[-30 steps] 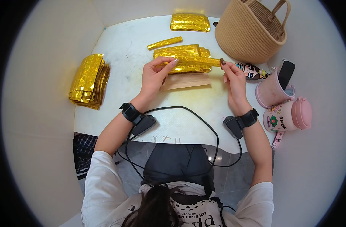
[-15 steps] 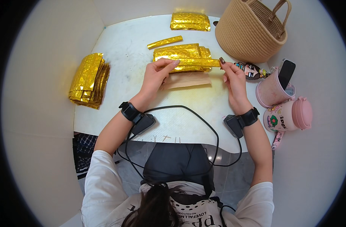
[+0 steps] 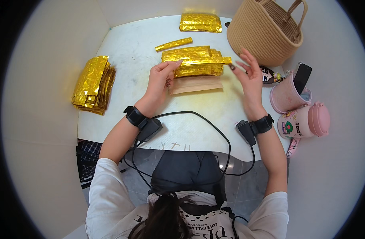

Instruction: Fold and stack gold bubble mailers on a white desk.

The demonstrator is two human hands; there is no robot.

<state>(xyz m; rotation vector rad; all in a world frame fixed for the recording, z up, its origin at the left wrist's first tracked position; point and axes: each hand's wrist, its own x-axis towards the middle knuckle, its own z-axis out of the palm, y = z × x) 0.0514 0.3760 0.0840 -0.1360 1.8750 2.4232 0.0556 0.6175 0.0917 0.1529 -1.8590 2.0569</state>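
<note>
A narrow folded strip of gold foil paper (image 3: 208, 61) stretches across a stack of gold foil paper sheets (image 3: 194, 72) in the middle of the table. My left hand (image 3: 158, 81) pinches the strip near its left end. Beside the strip's right end is my right hand (image 3: 252, 81), fingers spread apart; its thumb is close to the end, and whether it touches is hard to tell. A plain brown paper piece (image 3: 198, 85) lies just in front of the stack. Behind the stack rests another folded gold strip (image 3: 174, 44).
More gold paper stacks sit at the left (image 3: 90, 83) and the far edge (image 3: 200, 23). On the right are a woven basket (image 3: 258, 36), a pink cup (image 3: 284, 97) holding a phone (image 3: 302, 79), and a pink-lidded bottle (image 3: 298, 121). A black cable (image 3: 198, 113) loops between my wrists.
My right hand has let go its pinch on the strip's right end and opened its fingers. My left hand has shifted slightly left, still pinching the strip.
</note>
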